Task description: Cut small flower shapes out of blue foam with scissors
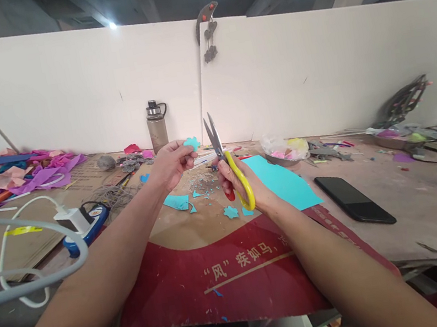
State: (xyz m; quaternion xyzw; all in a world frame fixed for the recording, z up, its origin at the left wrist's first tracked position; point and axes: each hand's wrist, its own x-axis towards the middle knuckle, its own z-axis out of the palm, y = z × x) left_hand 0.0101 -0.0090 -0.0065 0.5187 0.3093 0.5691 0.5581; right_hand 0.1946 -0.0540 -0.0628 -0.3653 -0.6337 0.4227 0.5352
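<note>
Between the thumb and fingers of my left hand (174,162) is a small turquoise flower cutout (192,144), held up over the table. My right hand (237,177) grips a pair of scissors (239,179) with yellow and red handles; the blades point up and stand slightly apart, a short way right of the cutout. Below the hands, another flower cutout (230,212) lies on the cardboard, with a turquoise scrap (177,202) and small snippets around it. A large turquoise sheet (282,180) lies partly behind my right hand and wrist.
A red and brown cardboard sheet (224,296) covers the table's front. A black phone (354,199) lies to the right, a bottle (157,129) stands by the white partition (84,91). On the left are a power strip (87,230), a white cable (2,261) and heaped colored scraps (15,178).
</note>
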